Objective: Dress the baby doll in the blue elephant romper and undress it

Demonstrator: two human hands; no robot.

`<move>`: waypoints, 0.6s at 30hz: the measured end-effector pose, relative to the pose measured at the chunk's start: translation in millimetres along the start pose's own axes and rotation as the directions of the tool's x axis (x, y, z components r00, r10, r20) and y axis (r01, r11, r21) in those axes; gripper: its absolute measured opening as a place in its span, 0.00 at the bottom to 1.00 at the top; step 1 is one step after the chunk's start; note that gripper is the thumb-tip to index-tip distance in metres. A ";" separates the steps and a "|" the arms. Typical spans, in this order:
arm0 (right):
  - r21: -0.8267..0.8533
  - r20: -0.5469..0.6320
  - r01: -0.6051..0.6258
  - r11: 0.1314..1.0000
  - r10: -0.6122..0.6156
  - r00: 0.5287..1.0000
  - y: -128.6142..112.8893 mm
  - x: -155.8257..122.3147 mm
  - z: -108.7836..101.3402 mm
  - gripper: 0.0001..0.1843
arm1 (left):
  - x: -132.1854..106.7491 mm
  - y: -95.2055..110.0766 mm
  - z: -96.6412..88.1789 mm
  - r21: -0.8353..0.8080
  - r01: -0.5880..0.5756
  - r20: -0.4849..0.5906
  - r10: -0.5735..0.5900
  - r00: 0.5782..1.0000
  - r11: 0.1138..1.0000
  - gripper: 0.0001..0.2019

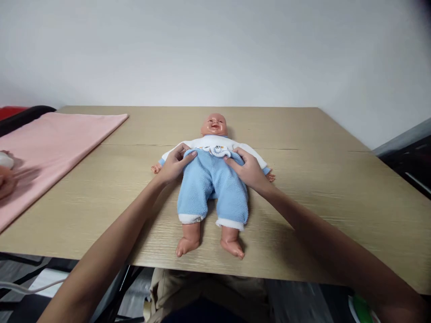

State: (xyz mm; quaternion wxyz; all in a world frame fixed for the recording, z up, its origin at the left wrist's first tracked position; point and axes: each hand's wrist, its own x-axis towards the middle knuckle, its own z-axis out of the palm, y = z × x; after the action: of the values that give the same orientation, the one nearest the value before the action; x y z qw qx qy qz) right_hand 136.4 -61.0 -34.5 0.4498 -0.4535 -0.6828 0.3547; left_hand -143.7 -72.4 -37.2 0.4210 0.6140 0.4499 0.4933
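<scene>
A baby doll [215, 123] lies on its back on the wooden table, its head away from me and its bare feet toward me. It wears a white top [193, 143] with blue cuffs and a small printed design. Light blue fleece pants [212, 179] with white hems cover its legs. My left hand [177, 162] pinches the waistband at the left, thumb on the front. At the right side of the waistband, my right hand [247, 167] grips the cloth the same way. Between my hands the waistband is bunched, its pale inner side showing.
On the left, a pink cloth [67, 143] covers part of the wooden table [319, 202]. Part of another doll [6, 179] rests on it at the frame's edge. A dark object [411, 157] stands beyond the table's right edge, and a pale wall rises behind.
</scene>
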 end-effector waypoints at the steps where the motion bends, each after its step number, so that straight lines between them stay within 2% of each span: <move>1: 0.039 -0.016 -0.041 0.998 0.041 0.999 1.3 4.0 0.8 0.19 | 5.8 -1.4 -2.1 -0.042 0.074 0.079 -0.071 0.994 0.996 0.25; 3: 0.104 -0.019 -0.119 0.987 0.122 0.992 6.8 12.7 1.5 0.21 | 17.3 -4.6 -6.8 -0.087 0.222 0.242 -0.195 0.950 0.971 0.27; 5: 0.122 0.022 -0.150 0.981 0.148 0.989 13.6 17.2 -1.4 0.22 | 25.1 -6.9 -13.0 -0.080 0.299 0.348 -0.255 0.902 0.951 0.29; 7: 0.122 0.088 -0.157 0.980 0.147 0.985 19.3 14.0 -9.5 0.22 | 26.6 -7.2 -21.9 -0.040 0.306 0.399 -0.265 0.878 0.951 0.29; 10: 0.117 0.189 -0.162 0.980 0.139 0.972 25.9 -3.3 -29.7 0.21 | 17.1 -5.2 -40.0 0.035 0.256 0.469 -0.242 0.849 0.966 0.24; 14: 0.089 0.377 -0.160 0.983 0.115 0.919 36.3 -27.2 -57.3 0.20 | -6.5 -5.5 -57.7 0.052 0.263 0.588 -0.242 0.772 0.963 0.21; 16: 0.091 0.455 -0.152 0.984 0.094 0.885 42.0 -33.3 -62.6 0.19 | -17.6 -8.2 -57.0 0.024 0.258 0.599 -0.220 0.770 0.966 0.25; 18: 0.129 0.445 -0.158 0.979 0.085 0.891 46.4 -36.6 -59.3 0.21 | -25.9 -11.6 -50.5 -0.008 0.239 0.574 -0.191 0.796 0.971 0.31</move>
State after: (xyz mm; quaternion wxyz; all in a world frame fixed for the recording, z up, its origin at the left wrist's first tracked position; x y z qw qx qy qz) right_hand 212.6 -75.2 -66.3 0.2970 -0.3662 -0.7056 0.5290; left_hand -197.8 -91.1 -46.2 0.6136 0.6605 0.3503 0.2541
